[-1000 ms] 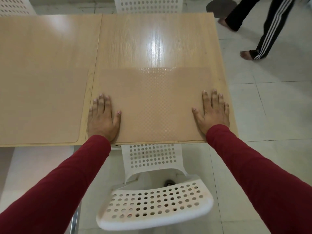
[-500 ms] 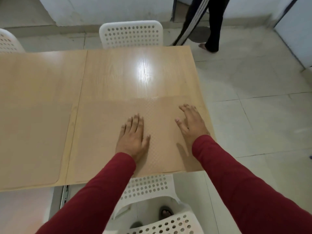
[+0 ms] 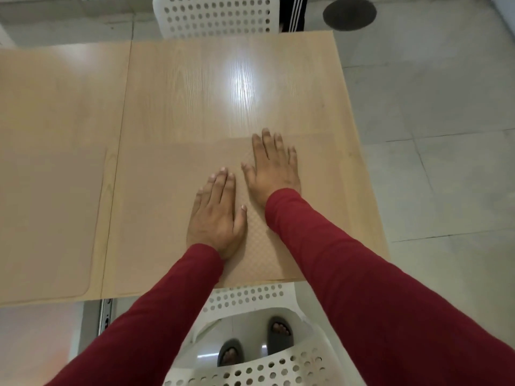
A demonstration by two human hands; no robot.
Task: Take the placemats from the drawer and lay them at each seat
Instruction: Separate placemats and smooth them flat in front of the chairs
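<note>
A translucent, tan placemat (image 3: 156, 207) with a fine dotted texture lies flat on the near right part of a light wooden table (image 3: 223, 79), its near edge running along the table's near edge. Both hands rest on top of it, palms down, fingers straight and close together, gripping nothing. The left hand (image 3: 216, 215) sits near the middle of the mat, close to its near edge. The right hand (image 3: 271, 168) lies just beside it, a little farther in and to the right, its fingertips reaching the mat's far edge. The two thumbs are close but apart. Both arms wear long dark red sleeves (image 3: 348, 274). A second placemat (image 3: 47, 207) of the same kind lies flat on the left part of the table, beyond a seam in the tabletop, with a rounded near corner. A bright patch of reflected light sits on the bare wood past the hands. At the near edge, below the hands, stands a white perforated plastic chair (image 3: 259, 358), and through it two feet in dark sandals (image 3: 280, 334) show on the pale tiled floor (image 3: 446, 135). Another white perforated chair (image 3: 217, 15) stands at the table's far side. Beside it, part of a dark trouser leg with white stripes (image 3: 295, 15) is visible.
</note>
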